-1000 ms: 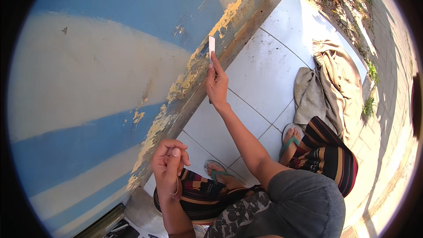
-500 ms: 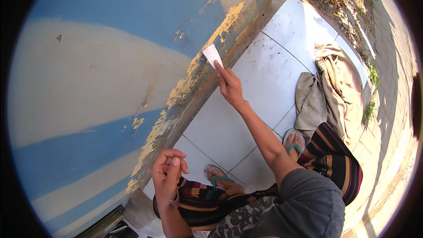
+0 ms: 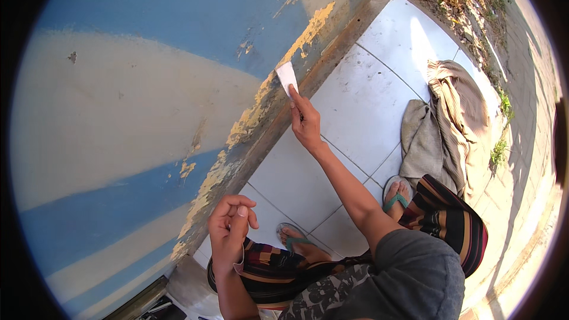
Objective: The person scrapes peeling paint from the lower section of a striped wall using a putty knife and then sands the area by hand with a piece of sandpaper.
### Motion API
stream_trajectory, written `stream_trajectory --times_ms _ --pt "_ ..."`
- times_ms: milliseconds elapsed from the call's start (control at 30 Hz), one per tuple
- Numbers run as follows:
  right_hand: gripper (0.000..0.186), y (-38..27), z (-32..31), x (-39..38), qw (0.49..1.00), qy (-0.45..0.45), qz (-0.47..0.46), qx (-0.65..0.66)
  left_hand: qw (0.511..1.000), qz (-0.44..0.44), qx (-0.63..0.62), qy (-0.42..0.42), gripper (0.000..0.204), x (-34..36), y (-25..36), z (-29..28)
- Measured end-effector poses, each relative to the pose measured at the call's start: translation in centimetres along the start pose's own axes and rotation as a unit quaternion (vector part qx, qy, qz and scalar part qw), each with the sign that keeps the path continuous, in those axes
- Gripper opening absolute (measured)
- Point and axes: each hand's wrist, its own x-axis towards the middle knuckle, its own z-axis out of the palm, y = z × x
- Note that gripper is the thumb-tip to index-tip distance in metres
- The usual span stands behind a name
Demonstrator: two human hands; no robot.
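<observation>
- Filling the left side: blue-and-cream wall (image 3: pixel 136 101), a yellowish peeling strip (image 3: pixel 244 125) running along its lower part.
- White tiled floor (image 3: pixel 355 95) beside it.
- Tan striped cloth (image 3: pixel 456 92) crumpled on the tiles at right.
- Left hand (image 3: pixel 230 223) half open, fingers loosely curled, nothing seen in it.
- Right hand (image 3: pixel 307 125) closed on a flat white scraper (image 3: pixel 287 77), index finger along it.
- Scraper: far edge at the peeling strip.
</observation>
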Motion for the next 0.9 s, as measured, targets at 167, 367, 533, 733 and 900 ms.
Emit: stream_trajectory --times_ms 167,367,533,733,900 --pt "0.047 0.0 -0.3 0.2 0.999 0.028 0.014 0.011 1.0 0.012 -0.003 -0.02 0.013 0.3 -0.7 0.1" --pt "0.049 0.1 -1.5 1.6 0.999 0.031 0.022 0.011 1.0 -0.01 0.008 -0.005 0.014 -0.5 -1.1 0.2" --pt "0.048 0.4 -1.8 1.4 0.999 0.018 -0.027 -0.004 0.999 -0.021 0.014 0.03 0.014 -0.6 0.2 -0.3" --pt "0.046 0.8 -1.5 2.5 0.999 0.017 0.016 0.031 0.998 0.036 0.052 -0.015 0.014 -0.1 -0.4 -0.3" --pt "0.042 -1.2 0.0 -0.1 0.989 0.042 0.111 0.084 0.999 -0.027 0.041 0.017 0.013 -0.4 -0.1 0.6"
